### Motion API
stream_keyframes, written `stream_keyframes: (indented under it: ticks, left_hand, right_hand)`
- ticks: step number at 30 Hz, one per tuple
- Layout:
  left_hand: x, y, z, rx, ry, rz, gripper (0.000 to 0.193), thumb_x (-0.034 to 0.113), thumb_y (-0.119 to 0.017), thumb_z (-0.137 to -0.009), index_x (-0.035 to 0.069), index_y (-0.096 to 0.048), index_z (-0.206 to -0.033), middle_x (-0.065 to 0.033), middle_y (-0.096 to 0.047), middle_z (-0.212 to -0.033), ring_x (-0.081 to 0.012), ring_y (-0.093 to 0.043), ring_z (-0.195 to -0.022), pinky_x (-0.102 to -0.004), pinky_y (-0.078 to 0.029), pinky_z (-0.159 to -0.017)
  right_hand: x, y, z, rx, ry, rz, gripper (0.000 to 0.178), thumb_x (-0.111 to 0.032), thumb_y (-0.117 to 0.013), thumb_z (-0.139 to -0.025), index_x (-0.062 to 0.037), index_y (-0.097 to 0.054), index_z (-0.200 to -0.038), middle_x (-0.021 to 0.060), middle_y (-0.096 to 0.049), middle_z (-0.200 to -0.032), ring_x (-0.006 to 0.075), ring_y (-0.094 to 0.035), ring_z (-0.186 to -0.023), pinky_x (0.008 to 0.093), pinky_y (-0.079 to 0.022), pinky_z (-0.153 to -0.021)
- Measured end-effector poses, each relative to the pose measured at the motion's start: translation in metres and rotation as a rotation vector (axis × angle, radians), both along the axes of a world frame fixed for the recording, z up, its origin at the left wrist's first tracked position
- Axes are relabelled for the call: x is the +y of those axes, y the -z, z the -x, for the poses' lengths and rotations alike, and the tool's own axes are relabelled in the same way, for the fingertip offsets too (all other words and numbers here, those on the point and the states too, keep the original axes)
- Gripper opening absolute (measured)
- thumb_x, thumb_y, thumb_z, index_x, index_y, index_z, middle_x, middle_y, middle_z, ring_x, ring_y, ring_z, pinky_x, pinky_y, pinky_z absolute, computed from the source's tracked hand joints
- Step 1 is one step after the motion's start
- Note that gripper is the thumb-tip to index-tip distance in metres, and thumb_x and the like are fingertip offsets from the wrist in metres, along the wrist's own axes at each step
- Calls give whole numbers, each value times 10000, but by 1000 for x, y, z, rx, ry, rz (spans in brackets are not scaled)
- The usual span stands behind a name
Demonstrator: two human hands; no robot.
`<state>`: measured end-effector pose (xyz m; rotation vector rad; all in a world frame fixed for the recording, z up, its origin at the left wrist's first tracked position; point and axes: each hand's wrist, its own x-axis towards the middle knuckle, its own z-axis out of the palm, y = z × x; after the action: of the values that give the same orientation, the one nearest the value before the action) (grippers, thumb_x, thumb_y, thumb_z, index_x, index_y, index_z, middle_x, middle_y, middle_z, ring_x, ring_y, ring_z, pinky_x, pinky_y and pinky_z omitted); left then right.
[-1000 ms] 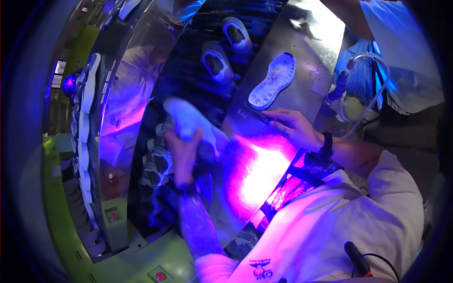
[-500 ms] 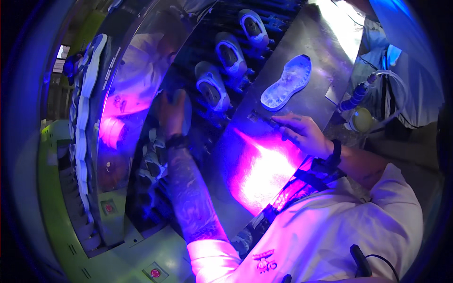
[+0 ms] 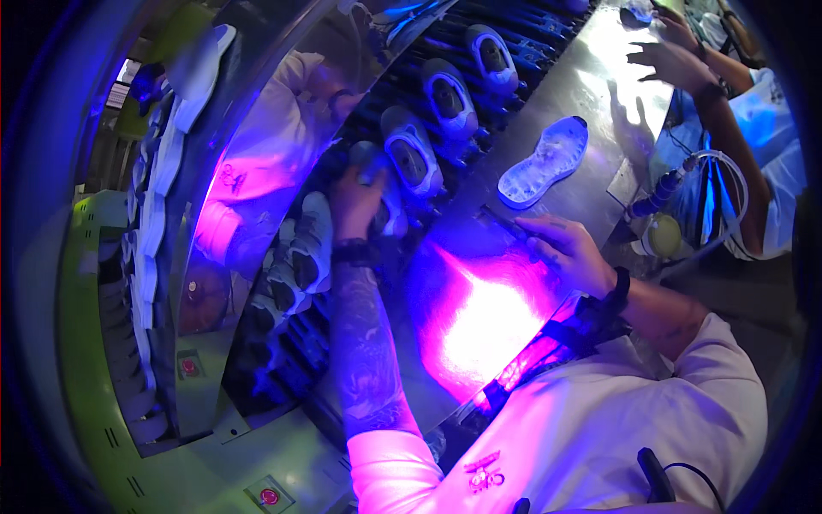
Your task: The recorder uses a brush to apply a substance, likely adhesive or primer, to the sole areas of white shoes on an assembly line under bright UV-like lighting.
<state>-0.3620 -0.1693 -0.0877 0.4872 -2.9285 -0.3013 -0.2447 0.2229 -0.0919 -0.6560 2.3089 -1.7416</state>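
Dim scene under blue-violet light. A hot magenta glare burns on the steel worktable [image 3: 479, 317], with white glare at its far end. Fisheye bending and dark vignette ring the edges.

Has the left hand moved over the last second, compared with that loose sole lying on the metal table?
Yes. The left hand went from holding a shoe up near the table edge, out onto the conveyor's shoe row, farther from the sole.

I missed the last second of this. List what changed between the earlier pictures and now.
The left hand carried a white shoe from above the steel table out to the conveyor and now rests on it there, at the end of the row of shoes. The right hand stayed flat on the table, and the loose sole kept its place. The co-worker's hands now show at the far end.
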Motion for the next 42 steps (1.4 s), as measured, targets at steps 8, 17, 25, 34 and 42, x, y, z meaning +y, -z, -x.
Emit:
stream_keyframes:
  ticks: [8,17,25,34,42]
  left_hand:
    - [-109,34,-60,-242,-173,505,727,489,-631,-930,25,-482,-1469,-270,-689,-1151,-424,-688,-1102,-546,-545,-912]
    - [21,-60,-243,528,-13,-313,1016,257,-879,-714,-90,-333,-1497,-289,-488,-1386,-402,-540,-1271,-514,-438,-1112]
    - [158,-45,-431,612,217,-275,1086,166,-857,-738,42,-170,-1570,-337,-431,-1473,-500,-487,-1334,-633,-394,-1124]
    - [194,62,-502,614,354,-57,589,270,-783,-879,61,-480,-1339,-191,-602,-1304,-412,-619,-1208,-545,-485,-965]
    - [183,47,-500,585,559,-189,277,287,-676,-936,226,-580,-1189,-64,-655,-1325,-268,-633,-1246,-478,-455,-1006]
  right_hand:
    - [-12,4,-7,140,-49,20,357,-82,-651,-989,-6,-652,-1338,145,-721,-1137,236,-711,-976,352,-553,-871]
    - [-5,10,-18,-174,3,133,385,-150,-677,-997,14,-645,-1344,157,-722,-1164,215,-705,-1019,354,-554,-897]
    - [-51,-66,-87,225,-508,-6,356,-164,-683,-969,-12,-678,-1292,161,-717,-1227,289,-687,-1129,412,-543,-963]
    - [-100,-36,-125,53,-476,-48,359,-188,-681,-982,2,-689,-1286,151,-733,-1148,233,-684,-1077,385,-537,-959]
    - [-102,-34,-113,-123,-506,-230,351,-201,-699,-987,-8,-712,-1279,138,-757,-1170,179,-699,-1057,333,-545,-938]
